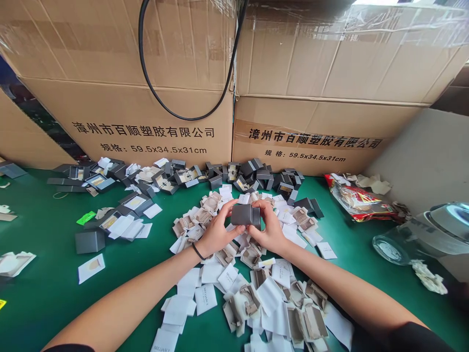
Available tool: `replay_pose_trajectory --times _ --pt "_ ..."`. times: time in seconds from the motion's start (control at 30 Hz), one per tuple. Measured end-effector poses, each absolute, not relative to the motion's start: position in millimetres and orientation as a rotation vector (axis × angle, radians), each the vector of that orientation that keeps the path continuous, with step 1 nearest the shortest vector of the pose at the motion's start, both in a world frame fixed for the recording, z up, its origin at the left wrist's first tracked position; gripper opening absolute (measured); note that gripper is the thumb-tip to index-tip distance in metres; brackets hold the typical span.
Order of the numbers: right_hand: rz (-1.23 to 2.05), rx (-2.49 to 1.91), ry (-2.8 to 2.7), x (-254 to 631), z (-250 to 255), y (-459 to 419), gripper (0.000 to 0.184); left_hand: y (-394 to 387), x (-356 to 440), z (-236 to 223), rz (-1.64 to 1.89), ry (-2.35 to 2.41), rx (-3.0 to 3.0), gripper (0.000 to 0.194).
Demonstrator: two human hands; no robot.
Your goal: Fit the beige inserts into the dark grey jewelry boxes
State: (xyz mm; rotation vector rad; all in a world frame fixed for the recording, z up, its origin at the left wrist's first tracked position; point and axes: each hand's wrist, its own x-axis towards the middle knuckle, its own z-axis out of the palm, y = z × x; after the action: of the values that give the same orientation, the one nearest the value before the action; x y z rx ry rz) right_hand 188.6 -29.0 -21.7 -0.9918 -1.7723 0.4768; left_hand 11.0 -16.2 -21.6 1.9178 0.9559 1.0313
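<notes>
A small dark grey box (242, 215) is held between my two hands, a little above a heap of paper scraps. My left hand (217, 230) grips its left side, thumb along the lower edge and fingers over the top. On the right end, my right hand (271, 226) pinches the box between thumb and fingers. It looks closed, and its inside is hidden. Under and around my hands lie white printed cards (205, 298) and crumpled beige-grey inserts (242, 308).
Dark boxes, several of them open (234, 172), line the back of the green table (132, 298). Large cardboard cartons (154, 117) stand behind, with a black cable (186, 118) hanging in front. At right are a red snack bag (361, 200) and a clear bottle (414, 239).
</notes>
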Motion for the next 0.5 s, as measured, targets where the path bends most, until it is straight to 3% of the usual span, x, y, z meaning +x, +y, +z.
replay_pose_trajectory --times 0.33,0.5 --pt "0.426 -0.957 -1.852 185.5 -20.4 -30.2 0.042 -13.5 12.9 -22.5 0.908 1.051 1.884 0.056" --pt "0.436 -0.921 -1.974 182.2 -26.7 -29.8 0.046 -11.6 12.0 -23.4 0.996 1.014 1.949 0.073"
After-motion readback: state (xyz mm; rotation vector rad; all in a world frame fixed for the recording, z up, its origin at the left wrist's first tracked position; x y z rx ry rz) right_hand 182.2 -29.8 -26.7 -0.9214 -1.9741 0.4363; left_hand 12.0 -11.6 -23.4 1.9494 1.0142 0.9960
